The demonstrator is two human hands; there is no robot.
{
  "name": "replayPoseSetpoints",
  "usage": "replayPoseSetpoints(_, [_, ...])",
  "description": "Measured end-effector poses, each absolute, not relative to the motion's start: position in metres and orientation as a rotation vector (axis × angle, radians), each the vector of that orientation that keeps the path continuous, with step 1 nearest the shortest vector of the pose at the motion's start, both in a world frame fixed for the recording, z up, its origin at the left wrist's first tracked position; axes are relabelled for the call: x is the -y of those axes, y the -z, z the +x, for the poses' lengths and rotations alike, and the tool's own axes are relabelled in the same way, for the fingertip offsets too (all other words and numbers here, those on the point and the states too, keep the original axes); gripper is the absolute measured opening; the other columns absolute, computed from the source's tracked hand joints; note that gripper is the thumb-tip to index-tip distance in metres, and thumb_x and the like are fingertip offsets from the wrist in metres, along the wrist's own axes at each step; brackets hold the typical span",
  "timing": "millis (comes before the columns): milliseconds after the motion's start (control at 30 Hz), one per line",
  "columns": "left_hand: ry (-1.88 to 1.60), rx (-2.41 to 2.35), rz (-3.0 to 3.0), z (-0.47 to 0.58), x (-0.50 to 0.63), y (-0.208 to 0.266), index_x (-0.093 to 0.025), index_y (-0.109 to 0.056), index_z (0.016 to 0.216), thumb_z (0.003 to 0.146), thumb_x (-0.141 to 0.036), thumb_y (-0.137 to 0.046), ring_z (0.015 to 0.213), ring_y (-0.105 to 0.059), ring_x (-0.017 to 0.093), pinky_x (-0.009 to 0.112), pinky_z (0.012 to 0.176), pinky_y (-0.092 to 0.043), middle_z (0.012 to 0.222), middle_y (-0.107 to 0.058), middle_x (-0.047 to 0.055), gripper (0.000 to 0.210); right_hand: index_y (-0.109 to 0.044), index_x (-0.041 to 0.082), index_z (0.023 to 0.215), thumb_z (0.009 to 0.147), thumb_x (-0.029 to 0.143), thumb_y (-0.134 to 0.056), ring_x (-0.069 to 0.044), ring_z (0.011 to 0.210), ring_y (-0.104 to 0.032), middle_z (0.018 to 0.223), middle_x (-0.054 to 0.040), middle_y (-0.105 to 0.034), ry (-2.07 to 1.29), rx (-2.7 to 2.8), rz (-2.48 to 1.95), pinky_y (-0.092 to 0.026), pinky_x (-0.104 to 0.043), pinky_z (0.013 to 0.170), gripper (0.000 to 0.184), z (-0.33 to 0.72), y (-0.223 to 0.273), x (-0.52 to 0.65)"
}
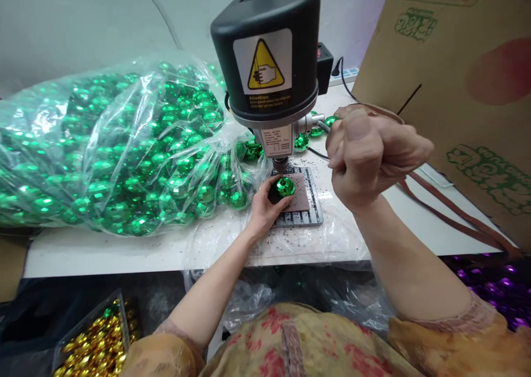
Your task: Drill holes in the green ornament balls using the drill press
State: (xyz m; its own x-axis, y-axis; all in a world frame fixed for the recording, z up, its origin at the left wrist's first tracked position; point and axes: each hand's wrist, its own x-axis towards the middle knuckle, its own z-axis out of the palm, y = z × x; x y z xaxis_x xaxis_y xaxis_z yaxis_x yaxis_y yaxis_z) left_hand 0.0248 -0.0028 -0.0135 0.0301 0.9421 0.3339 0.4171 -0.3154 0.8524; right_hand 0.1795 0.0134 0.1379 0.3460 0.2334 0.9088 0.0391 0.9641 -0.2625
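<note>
My left hand (pixel 267 206) grips a shiny green faceted ball (pixel 286 186) between thumb and fingers. Dark holes show in the ball's top. It rests on a flat brownish block (pixel 302 191) on the slotted metal base (pixel 316 211) of a small black-headed drill press (pixel 265 61). Just behind the ball is the press's chuck (pixel 281 164); the bit itself I cannot make out. Raised at the right, my right hand (pixel 369 150) is closed in a fist around the press's feed lever (pixel 321 125), whose grip end is hidden by the fingers.
A large clear bag (pixel 124 150) full of green balls fills the table's left side. More green balls (pixel 302 141) lie behind the press. A cardboard box (pixel 464 100) stands at right, with a brown strap (pixel 448 205) before it. A bin of gold balls (pixel 97 344) sits below left, purple balls (pixel 493 288) below right.
</note>
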Motion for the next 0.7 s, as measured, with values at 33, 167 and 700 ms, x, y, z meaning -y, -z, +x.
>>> replayPoseSetpoints(33, [-1.264,-1.376,1.777,0.025,0.003,0.014,-0.021,-0.061,0.128,0.078,-0.034,-0.082,0.114,-0.068,0.026,0.043,0.102,-0.054,0.121,-0.071,0.010,0.056,-0.033,0.017,0.047,0.092,0.024,-0.060,-0.003,0.037,-0.030,0.043,0.0054,-0.029,-0.119,1.217,-0.220,-0.021,-0.028,0.041,0.054,0.179,-0.136,-0.014])
replayPoseSetpoints(167, [-1.269,-1.363,1.787,0.024,0.003,0.014,-0.021,-0.061,0.128,0.078,-0.034,-0.082,0.114,-0.067,0.026,0.041,0.101,-0.054,0.123,-0.071,0.010,0.056,-0.033,0.016,0.046,0.091,0.019,-0.060,-0.002,0.038,-0.033,0.044,0.0055,-0.030,-0.121,1.230,-0.202,-0.021,-0.026,0.043,0.053,0.179,-0.130,-0.014])
replayPoseSetpoints(700, [-1.290,-1.352,1.794,0.026,0.003,0.012,-0.021,-0.060,0.125,0.079,-0.034,-0.081,0.113,-0.067,0.025,0.041,0.100,-0.054,0.121,-0.070,0.009,0.053,-0.030,0.018,0.050,0.089,0.014,-0.057,-0.003,0.036,-0.031,0.043,0.0071,-0.030,-0.001,1.283,-0.086,-0.024,-0.025,0.040,0.047,0.182,-0.118,-0.024])
